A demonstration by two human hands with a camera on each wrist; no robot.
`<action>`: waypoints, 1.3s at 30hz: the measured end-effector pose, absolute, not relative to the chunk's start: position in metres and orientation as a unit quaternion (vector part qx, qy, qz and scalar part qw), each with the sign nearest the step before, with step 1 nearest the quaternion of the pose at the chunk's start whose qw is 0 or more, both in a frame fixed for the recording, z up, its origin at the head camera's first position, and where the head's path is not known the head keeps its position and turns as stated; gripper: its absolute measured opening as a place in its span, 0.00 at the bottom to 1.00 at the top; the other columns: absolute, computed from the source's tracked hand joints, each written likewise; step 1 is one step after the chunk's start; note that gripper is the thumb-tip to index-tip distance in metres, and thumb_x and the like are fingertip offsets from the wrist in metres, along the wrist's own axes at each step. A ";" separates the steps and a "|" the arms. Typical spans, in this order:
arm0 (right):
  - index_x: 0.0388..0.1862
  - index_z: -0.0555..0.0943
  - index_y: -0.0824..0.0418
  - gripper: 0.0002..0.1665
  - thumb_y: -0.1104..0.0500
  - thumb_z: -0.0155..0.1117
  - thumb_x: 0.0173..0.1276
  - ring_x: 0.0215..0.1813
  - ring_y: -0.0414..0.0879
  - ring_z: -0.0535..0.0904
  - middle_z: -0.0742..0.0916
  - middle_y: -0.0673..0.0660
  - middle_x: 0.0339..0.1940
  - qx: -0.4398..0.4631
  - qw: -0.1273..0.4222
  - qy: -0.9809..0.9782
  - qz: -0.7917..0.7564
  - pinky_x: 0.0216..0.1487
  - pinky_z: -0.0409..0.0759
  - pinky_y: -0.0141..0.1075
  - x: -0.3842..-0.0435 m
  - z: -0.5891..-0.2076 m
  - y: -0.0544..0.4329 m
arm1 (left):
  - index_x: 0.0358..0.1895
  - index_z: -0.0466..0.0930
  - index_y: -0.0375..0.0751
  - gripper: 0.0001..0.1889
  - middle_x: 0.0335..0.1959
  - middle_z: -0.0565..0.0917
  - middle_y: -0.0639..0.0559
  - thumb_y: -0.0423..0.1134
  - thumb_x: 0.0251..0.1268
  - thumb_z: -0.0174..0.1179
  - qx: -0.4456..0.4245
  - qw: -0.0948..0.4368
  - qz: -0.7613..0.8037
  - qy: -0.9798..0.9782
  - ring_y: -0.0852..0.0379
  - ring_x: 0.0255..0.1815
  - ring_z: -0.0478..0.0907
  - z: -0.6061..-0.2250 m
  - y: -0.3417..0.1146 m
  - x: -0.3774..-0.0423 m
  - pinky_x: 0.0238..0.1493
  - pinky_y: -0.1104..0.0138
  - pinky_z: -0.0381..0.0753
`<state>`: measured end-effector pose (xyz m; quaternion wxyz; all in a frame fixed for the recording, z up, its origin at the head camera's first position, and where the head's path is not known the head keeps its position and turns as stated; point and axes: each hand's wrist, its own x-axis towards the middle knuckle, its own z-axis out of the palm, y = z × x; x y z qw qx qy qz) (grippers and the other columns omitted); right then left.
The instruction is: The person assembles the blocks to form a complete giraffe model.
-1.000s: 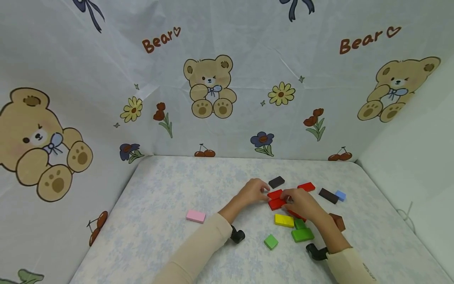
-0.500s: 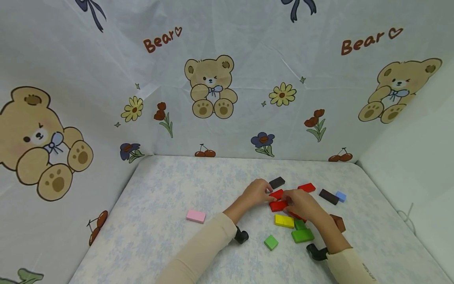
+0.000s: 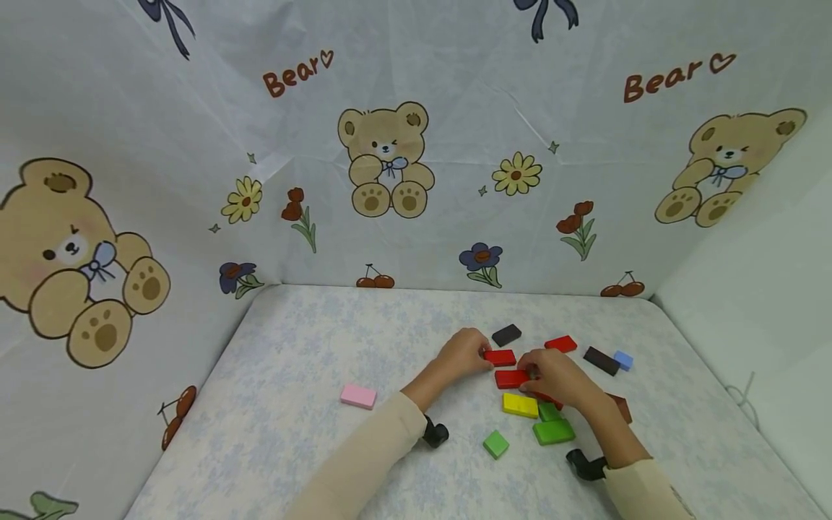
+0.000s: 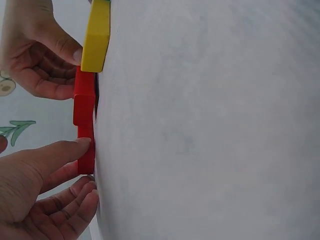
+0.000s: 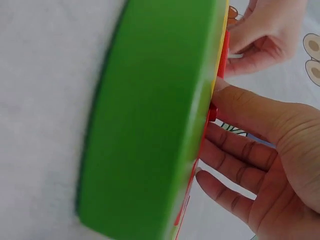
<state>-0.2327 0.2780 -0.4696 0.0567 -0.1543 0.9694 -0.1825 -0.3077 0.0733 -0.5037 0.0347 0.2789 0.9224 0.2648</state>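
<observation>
Head view: the left hand [image 3: 464,352] has its fingers clamped on the left end of the far red block [image 3: 500,358], above the bench [image 3: 292,347]. The right hand [image 3: 555,377] has its fingers clamped on the right end of the near red block [image 3: 510,379]; the yellow block [image 3: 520,405] lies just nearer the person. Left wrist view: the left thumb presses the face of the far red block. Right wrist view: a green block [image 5: 150,120] fills the foreground, partly hiding the near red block.
</observation>
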 end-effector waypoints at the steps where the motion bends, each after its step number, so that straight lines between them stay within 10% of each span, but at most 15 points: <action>1: 0.44 0.87 0.60 0.18 0.59 0.82 0.56 0.32 0.42 0.74 0.83 0.48 0.30 -0.154 0.057 0.969 -0.186 0.38 0.80 0.35 -0.232 -0.470 0.278 | 0.43 0.91 0.44 0.11 0.32 0.82 0.58 0.42 0.58 0.76 0.280 0.033 0.265 0.922 0.63 0.33 0.73 -0.504 0.070 -0.307 0.35 0.73 0.74; 39: 0.40 0.87 0.51 0.15 0.54 0.82 0.55 0.30 0.40 0.74 0.81 0.43 0.27 -0.178 0.104 0.959 -0.193 0.33 0.76 0.34 -0.191 -0.455 0.184 | 0.46 0.89 0.39 0.14 0.26 0.78 0.59 0.36 0.56 0.77 0.304 0.083 0.366 0.876 0.65 0.29 0.73 -0.507 -0.061 -0.255 0.33 0.71 0.76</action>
